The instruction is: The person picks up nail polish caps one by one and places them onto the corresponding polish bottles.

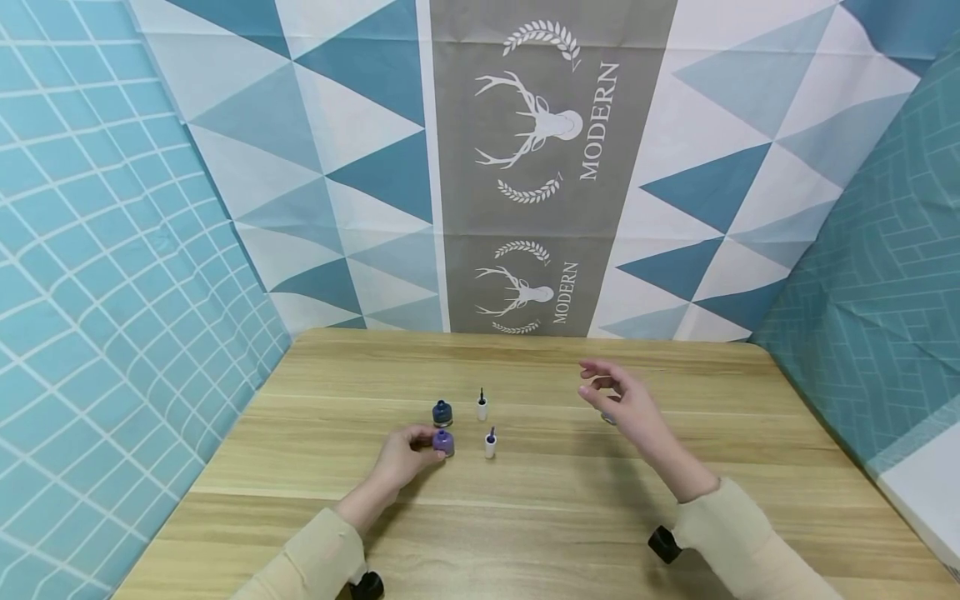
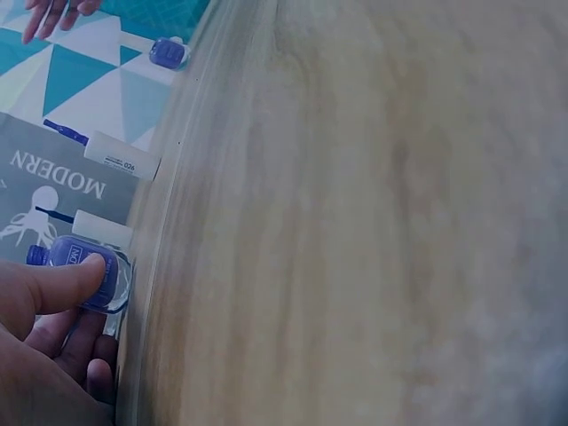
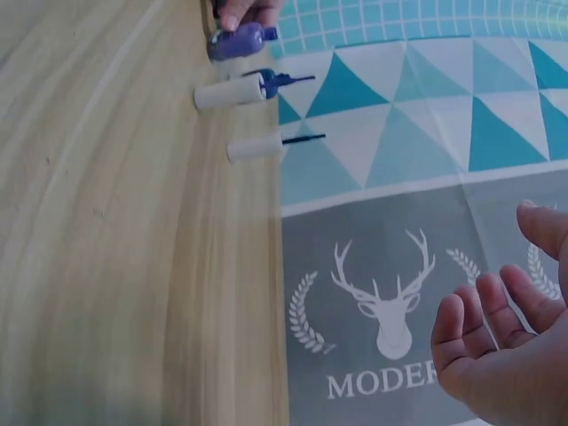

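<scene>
My left hand [image 1: 408, 457] holds a small purple nail polish bottle [image 1: 444, 444], uncapped and upright on the table, between thumb and fingers. Right behind it stands a dark blue nail polish bottle [image 1: 442, 414], also without its cap. To their right, two white caps stand with brushes pointing up: one cap [image 1: 482, 409] has a dark brush, the nearer cap [image 1: 491, 447] a purple one. My right hand [image 1: 618, 398] hovers above the table with loosely bent fingers and nothing in them. Below it, a third bottle [image 2: 169, 53] is mostly hidden by the hand in the head view.
The wooden table [image 1: 525, 517] meets a patterned cloth backdrop [image 1: 367, 167] at its far edge. Blue tiled-pattern cloth [image 1: 97, 250] hangs at the left, teal cloth [image 1: 885, 275] at the right. A white surface [image 1: 926, 492] borders the table's right side.
</scene>
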{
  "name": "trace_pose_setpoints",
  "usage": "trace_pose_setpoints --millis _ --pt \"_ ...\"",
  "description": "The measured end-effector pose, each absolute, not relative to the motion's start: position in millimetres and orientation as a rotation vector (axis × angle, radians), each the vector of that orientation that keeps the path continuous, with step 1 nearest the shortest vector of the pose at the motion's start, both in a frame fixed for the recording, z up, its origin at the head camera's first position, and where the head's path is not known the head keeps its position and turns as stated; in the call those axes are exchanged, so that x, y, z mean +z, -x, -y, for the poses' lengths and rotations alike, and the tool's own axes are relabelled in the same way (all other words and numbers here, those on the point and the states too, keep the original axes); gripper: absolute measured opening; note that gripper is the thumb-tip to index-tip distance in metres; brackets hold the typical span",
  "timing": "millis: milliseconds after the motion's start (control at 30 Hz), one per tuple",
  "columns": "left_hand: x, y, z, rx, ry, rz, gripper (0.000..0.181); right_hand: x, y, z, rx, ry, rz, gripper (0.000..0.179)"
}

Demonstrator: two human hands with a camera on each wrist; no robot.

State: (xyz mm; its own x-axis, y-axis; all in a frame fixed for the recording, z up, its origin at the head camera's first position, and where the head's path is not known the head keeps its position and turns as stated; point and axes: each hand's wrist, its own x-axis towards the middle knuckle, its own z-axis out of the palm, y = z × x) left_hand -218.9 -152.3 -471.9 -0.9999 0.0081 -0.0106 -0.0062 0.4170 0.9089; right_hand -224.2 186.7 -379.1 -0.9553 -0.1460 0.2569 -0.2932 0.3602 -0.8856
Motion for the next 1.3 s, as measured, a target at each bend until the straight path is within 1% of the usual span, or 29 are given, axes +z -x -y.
trace_pose_setpoints --millis 433,633,833,1033,1300 --pt "-472 219 153 1.703 -0.006 -2.627 0.033 -395 220 -158 1.822 -0.534 2.455 0.048" --pt "-472 218 153 1.696 0.002 -2.626 0.034 -403 220 -146 1.887 -0.506 2.477 0.048" --pt "-470 218 153 1.684 0.02 -2.617 0.033 -412 221 -140 1.985 -0.521 2.466 0.052" --pt "-469 219 151 1.706 0.011 -2.6 0.033 -421 223 -134 1.968 -0.54 2.481 0.051" --pt "-472 219 152 1.717 0.024 -2.604 0.032 -432 226 -123 2.014 -0.553 2.525 0.055"
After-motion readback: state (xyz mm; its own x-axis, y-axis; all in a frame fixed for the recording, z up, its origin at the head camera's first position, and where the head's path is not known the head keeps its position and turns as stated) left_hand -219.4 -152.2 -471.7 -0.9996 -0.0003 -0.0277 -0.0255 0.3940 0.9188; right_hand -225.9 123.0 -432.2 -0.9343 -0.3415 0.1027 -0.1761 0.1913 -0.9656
